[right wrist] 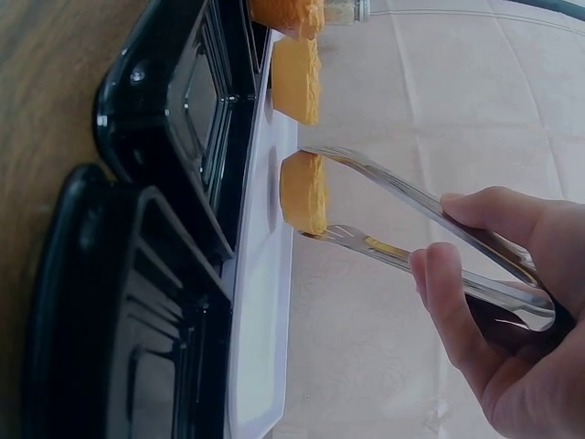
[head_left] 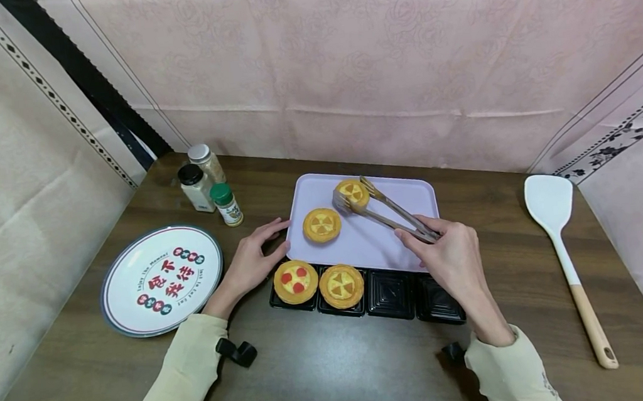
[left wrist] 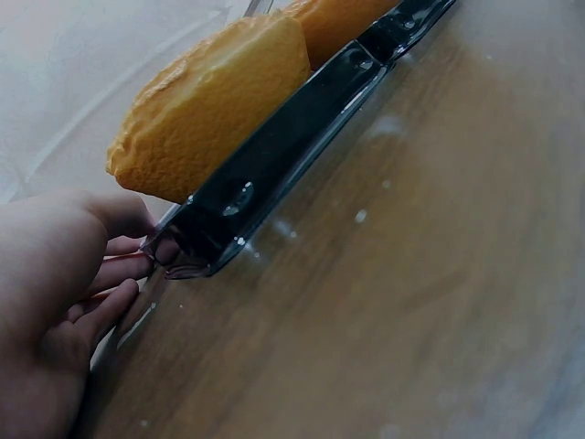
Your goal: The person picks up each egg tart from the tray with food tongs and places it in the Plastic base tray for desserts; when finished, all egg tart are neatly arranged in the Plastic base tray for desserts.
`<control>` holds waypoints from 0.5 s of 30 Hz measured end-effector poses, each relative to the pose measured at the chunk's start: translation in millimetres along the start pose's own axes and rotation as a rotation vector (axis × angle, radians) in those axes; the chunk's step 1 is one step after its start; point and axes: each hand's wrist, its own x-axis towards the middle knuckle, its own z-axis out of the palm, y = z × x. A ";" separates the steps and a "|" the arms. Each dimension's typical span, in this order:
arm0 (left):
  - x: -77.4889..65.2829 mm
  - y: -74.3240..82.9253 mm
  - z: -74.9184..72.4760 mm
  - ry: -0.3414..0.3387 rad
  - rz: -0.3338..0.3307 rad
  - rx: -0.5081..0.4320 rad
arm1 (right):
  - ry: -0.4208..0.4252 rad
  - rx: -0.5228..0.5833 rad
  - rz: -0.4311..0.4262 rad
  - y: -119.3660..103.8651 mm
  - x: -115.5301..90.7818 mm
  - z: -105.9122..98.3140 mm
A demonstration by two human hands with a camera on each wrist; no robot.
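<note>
My right hand (head_left: 453, 253) grips metal food tongs (head_left: 398, 210), thumb on one arm and fingers on the other. The tongs' tips stand on either side of a small yellow tart (right wrist: 303, 192), at the far part of the white tray (head_left: 370, 237). Another tart (head_left: 321, 225) with a cross-like top lies on that tray, left of the tongs. My left hand (head_left: 252, 256) rests at the tray's left edge, its fingers loosely extended and fingertips right at the rim. In front, a black four-section mold (head_left: 390, 294) carries a red-dotted tart (head_left: 296, 282) and a cross-topped tart (head_left: 341, 286).
A round white plate (head_left: 160, 281) with red lettering lies left of my left arm. Behind it stand a green-capped shaker (head_left: 227, 205), a black-capped jar (head_left: 197, 188) and a silver-lidded jar (head_left: 207, 162). A white spatula (head_left: 555, 220) with a wooden handle lies on the right.
</note>
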 end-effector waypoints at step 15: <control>-0.1 1.4 -0.1 0.020 0.022 -0.004 | 0.025 -0.005 -0.036 -1.0 0.2 -3.2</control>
